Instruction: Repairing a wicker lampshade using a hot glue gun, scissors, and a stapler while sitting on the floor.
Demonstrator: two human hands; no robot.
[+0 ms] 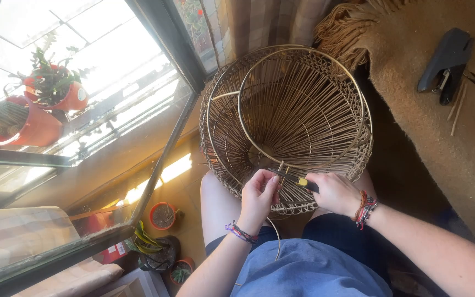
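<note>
Head view, pliers lying level, tip leftward

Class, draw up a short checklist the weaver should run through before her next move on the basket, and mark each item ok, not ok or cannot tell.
1. Wicker basket steadied on the lap: ok, it rests on the knees.
2. Left hand pinching a strand at the rim: ok.
3. Right hand gripping the yellow-handled tool: ok.
4. Tool tip clear of the left fingers: cannot tell, they sit very close.
5. Loose strand hanging free below the basket: ok.
</note>
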